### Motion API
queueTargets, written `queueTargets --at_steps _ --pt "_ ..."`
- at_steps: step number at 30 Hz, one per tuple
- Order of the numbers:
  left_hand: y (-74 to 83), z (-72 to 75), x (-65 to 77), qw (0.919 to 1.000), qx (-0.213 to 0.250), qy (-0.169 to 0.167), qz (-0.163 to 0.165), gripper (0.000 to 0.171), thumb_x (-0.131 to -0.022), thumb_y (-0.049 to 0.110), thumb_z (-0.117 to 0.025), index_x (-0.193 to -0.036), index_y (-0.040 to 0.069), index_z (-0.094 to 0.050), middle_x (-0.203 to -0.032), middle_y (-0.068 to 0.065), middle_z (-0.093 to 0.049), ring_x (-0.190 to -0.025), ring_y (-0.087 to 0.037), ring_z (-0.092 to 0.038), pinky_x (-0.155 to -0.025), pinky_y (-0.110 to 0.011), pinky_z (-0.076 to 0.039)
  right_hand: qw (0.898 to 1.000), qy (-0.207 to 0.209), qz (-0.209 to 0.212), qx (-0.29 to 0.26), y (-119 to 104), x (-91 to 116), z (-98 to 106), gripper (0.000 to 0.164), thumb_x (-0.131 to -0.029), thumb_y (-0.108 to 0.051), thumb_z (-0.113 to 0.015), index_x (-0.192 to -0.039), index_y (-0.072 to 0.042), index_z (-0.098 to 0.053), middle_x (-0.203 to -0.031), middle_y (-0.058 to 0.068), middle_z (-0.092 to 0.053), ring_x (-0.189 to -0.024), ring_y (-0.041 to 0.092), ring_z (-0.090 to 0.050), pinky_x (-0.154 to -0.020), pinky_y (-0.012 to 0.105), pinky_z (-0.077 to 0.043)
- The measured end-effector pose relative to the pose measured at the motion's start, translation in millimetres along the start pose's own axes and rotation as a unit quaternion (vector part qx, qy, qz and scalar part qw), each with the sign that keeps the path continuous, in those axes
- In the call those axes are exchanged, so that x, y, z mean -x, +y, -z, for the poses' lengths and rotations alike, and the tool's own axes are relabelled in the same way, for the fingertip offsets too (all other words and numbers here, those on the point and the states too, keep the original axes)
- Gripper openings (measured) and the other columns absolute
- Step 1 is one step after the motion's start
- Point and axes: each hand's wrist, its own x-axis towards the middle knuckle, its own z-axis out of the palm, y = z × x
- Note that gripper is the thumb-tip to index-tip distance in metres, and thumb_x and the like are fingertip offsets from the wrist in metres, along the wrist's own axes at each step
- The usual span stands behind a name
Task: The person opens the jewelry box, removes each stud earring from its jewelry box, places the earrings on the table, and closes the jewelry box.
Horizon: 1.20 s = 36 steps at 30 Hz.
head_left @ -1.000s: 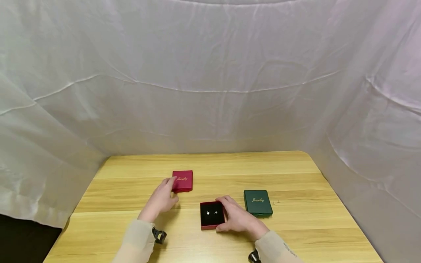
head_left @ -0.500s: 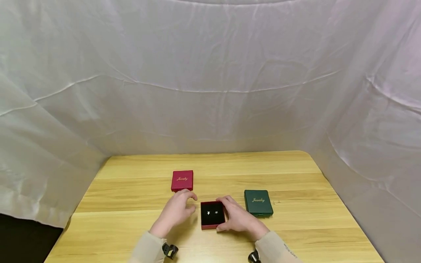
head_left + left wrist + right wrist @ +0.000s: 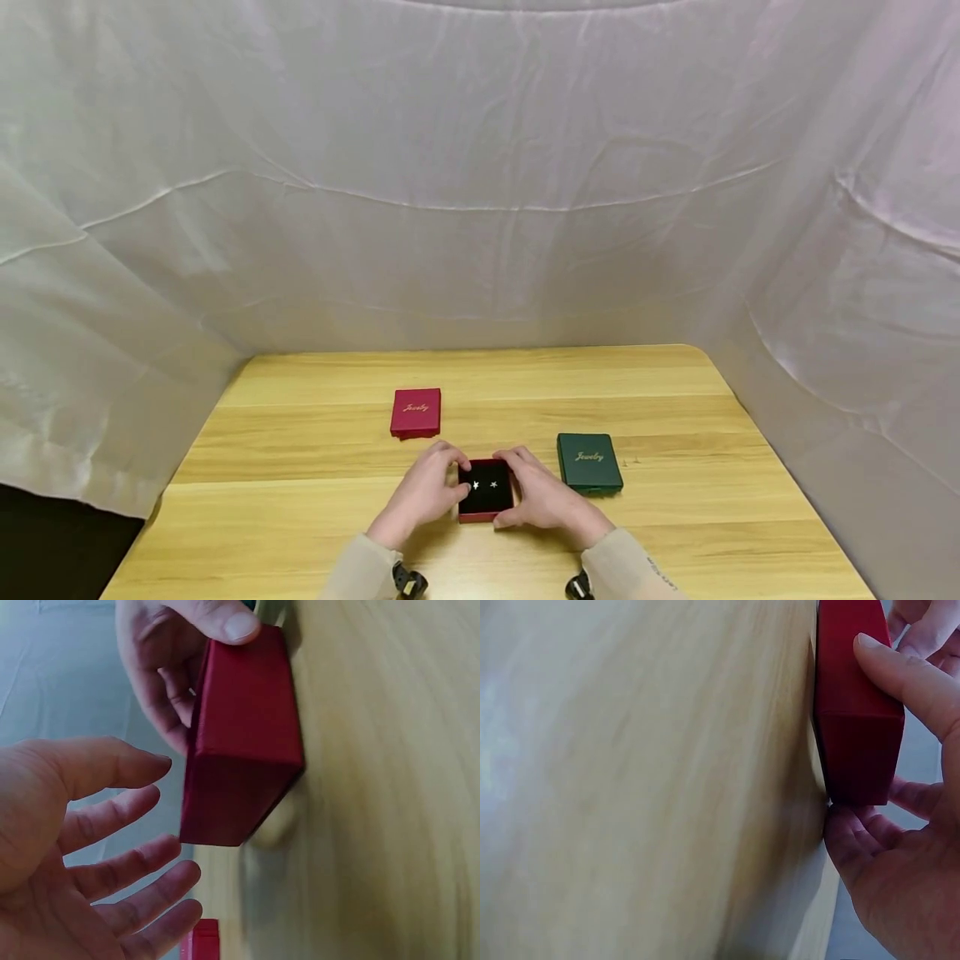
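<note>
On the wooden table a red jewelry box (image 3: 485,517) lies uncovered, its black pad (image 3: 486,500) facing up. Two small silver star-shaped earrings (image 3: 493,484) sit on that pad. My right hand (image 3: 543,498) grips the box from its right side; in the right wrist view the thumb (image 3: 900,671) lies along one red wall. My left hand (image 3: 423,492) hovers at the opposite side, thumb and index finger over the pad's left part, right by the left earring. In the left wrist view its fingers (image 3: 142,892) are spread and loosely bent, with nothing between them.
A red lid marked "Jewelry" (image 3: 416,411) lies farther back on the left. To the right of the right hand is a green "Jewelry" box (image 3: 589,461). Pale curtains (image 3: 480,250) surround the wooden table (image 3: 712,517).
My left hand has left the red lid and moved right and nearer, until its fingertips are over the uncovered box. The right hand has kept its grip on the box.
</note>
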Motion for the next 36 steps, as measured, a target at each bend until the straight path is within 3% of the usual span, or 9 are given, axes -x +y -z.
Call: queueTargets --at_steps 11,19,36 --pt "-8.8 -10.4 -3.8 0.9996 0.024 -0.012 0.009 0.016 -0.082 0.013 -0.078 -0.094 0.011 -0.069 -0.112 -0.006 -0.06 -0.107 -0.03 -0.057 -0.092 -0.049 -0.049 1.0 0.001 0.001 0.004 1.9 -1.8 -1.0 0.093 -0.069 -0.037 -0.088 -0.143 -0.005 -0.043 -0.128 0.002 -0.047 -0.114 0.02 -0.05 -0.099 0.044 -0.045" --pt "-17.8 -12.3 -7.5 0.9986 0.045 -0.025 -0.011 0.016 -0.08 0.011 -0.079 -0.093 0.009 -0.07 -0.108 -0.006 -0.06 -0.105 -0.03 -0.057 -0.093 -0.051 -0.047 1.0 0.0 0.0 -0.001 1.5 -2.9 0.2 0.093 -0.069 -0.038 -0.089 -0.143 -0.006 -0.042 -0.127 0.002 -0.047 -0.113 0.019 -0.049 -0.099 0.044 -0.044" --pt "-16.7 -15.8 -9.3 0.9992 0.023 -0.031 -0.007 0.009 -0.079 0.009 -0.079 -0.083 0.011 -0.071 -0.106 -0.004 -0.06 -0.102 -0.027 -0.056 -0.09 -0.046 -0.049 1.0 -0.006 0.001 -0.009 1.5 -1.3 0.5 0.092 -0.069 -0.038 -0.089 -0.142 -0.006 -0.043 -0.13 0.003 -0.046 -0.115 0.02 -0.049 -0.099 0.044 -0.044"
